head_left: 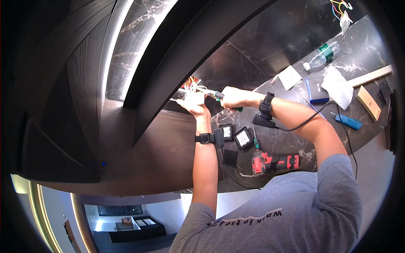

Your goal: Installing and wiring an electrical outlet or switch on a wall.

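My left hand (pixel 195 108) is closed around a small white block-like electrical fitting (pixel 195 98), palm turned up. Thin white wires (pixel 192 86) run from it into a bundle with red and yellow strands at the wall. In my right fist (pixel 236 98) is a slim hand tool (pixel 217 95) with a metal front and a dark grey grip. Its tip reaches the wires just above the fitting; its exact kind is hard to make out. A bit of green shows beneath my right hand, and I cannot tell whether it belongs to the tool.
On the dark marble counter lie two black-framed white fittings (pixel 243 137), a black square plate (pixel 230 158) and a red cordless drill (pixel 270 162). Farther right are a plastic bottle (pixel 324 55), a white bag (pixel 338 87) and a blue tool (pixel 348 121). A dark beam (pixel 190 55) slants close to my left hand.
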Motion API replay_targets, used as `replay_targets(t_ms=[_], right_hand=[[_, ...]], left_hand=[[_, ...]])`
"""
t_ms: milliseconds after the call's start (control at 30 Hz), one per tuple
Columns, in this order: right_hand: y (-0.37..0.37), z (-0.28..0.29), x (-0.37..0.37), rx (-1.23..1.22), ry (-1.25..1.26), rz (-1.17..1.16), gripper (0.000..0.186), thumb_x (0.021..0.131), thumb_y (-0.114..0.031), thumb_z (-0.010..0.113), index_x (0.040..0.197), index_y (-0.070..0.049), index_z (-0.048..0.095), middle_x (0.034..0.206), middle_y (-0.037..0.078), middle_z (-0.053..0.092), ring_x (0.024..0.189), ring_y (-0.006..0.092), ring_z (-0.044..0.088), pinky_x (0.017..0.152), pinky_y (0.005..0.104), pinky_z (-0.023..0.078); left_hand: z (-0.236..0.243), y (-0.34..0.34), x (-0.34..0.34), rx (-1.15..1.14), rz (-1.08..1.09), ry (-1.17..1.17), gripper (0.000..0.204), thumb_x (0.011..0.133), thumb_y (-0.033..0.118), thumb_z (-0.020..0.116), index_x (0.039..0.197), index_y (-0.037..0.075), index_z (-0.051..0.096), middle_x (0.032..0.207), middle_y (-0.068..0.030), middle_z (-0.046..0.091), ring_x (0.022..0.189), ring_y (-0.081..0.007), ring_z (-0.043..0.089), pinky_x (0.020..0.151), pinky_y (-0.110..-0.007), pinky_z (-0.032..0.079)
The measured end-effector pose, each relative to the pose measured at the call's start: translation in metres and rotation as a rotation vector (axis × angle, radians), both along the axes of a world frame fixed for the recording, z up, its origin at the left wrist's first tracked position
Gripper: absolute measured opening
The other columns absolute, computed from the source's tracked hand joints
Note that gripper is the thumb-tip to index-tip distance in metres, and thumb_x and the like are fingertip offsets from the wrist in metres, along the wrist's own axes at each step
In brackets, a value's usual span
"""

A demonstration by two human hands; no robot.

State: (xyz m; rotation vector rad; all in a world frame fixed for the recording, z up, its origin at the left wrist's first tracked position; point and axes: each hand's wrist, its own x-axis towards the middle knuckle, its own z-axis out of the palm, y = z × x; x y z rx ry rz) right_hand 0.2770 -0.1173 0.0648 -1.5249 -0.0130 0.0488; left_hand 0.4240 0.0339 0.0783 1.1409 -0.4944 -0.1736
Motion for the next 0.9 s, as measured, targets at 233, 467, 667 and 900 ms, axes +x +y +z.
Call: replay_targets(t_ms=[233,467,667,900], right_hand=[[0.005,0.019,-0.011,-0.329,-0.016,-0.048,0.024,0.077,-0.011,0.055,0.078,0.011,0.064,0.068,0.021,0.067,0.063,0.0296,0.069,0.059,0.0405,0.054],[0.004,0.006,-0.005,-0.537,-0.145,-0.148,0.024,0.074,-0.013,0.056,0.075,0.008,0.066,0.070,0.026,0.066,0.062,0.0357,0.068,0.061,0.0452,0.053],[-0.063,0.047,-0.040,-0.508,0.045,0.033,0.019,0.070,-0.015,0.061,0.067,0.003,0.066,0.057,0.011,0.061,0.050,0.0187,0.060,0.049,0.0374,0.046],[-0.076,0.122,-0.055,-1.146,-0.152,-0.051,0.026,0.077,-0.011,0.052,0.089,0.003,0.072,0.088,0.023,0.071,0.080,0.0387,0.069,0.073,0.0448,0.055]], left_hand=[[0.004,-0.036,-0.013,-0.168,0.379,-0.023,0.038,0.105,0.046,0.027,0.090,0.014,0.042,0.058,-0.0017,0.042,0.044,-0.0124,0.042,0.037,-0.027,0.040],[0.011,-0.033,-0.018,-0.154,0.253,0.033,0.022,0.102,0.030,0.037,0.103,0.008,0.039,0.060,-0.0060,0.048,0.041,-0.0158,0.047,0.038,-0.027,0.046],[-0.003,-0.020,0.002,0.055,0.313,0.021,0.077,0.099,0.065,0.019,0.107,-0.003,0.056,0.066,-0.0076,0.058,0.050,-0.0190,0.059,0.044,-0.027,0.052],[-0.008,-0.009,0.011,0.085,0.283,-0.013,0.085,0.096,0.072,0.019,0.110,-0.003,0.057,0.066,-0.0072,0.057,0.050,-0.0192,0.059,0.044,-0.027,0.051]])
